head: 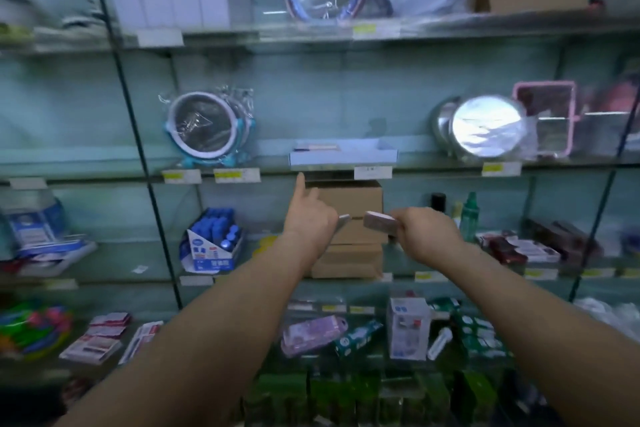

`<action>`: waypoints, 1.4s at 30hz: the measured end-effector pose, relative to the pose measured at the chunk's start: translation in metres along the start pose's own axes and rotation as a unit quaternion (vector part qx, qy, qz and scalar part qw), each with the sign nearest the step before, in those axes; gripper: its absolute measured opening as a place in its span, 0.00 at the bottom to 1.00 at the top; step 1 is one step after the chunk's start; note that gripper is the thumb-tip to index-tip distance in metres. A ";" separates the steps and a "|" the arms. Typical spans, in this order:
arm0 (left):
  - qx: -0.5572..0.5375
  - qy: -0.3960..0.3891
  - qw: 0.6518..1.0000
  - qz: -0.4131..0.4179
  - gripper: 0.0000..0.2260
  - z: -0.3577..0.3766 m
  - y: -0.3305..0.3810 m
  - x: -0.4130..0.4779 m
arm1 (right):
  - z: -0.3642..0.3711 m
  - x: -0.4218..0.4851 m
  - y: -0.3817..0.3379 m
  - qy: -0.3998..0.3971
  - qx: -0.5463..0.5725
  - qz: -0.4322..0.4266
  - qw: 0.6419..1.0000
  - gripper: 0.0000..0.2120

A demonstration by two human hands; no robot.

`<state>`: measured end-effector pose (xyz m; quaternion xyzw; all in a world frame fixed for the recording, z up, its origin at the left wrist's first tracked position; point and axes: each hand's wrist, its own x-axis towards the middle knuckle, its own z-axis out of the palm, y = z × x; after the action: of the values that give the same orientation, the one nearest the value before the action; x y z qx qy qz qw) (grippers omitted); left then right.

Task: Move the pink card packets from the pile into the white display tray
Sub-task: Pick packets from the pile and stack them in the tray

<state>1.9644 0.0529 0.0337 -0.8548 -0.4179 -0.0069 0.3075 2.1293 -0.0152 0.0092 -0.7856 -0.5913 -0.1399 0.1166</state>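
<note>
Centrally, white tray [343, 159] on glass shelf [104, 163]

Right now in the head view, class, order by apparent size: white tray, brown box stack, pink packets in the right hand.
1. brown box stack
2. white tray
3. pink packets, smallest despite being nearest the camera

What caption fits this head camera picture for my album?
Right hand holds pink card packets below the white display tray on a glass shelf.

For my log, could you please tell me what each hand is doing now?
Left hand holds one thin packet, index finger raised.
Right hand grips a packet stack.
</note>
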 end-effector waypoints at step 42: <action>-0.140 0.190 0.966 -0.104 0.09 0.053 -0.140 0.305 | 0.008 0.311 0.004 0.175 0.033 -0.035 0.983 0.06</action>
<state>2.0486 0.3622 0.1457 -0.8241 -0.4336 -0.2593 0.2561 2.2147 0.2651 0.1131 -0.7238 -0.5930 -0.2595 0.2390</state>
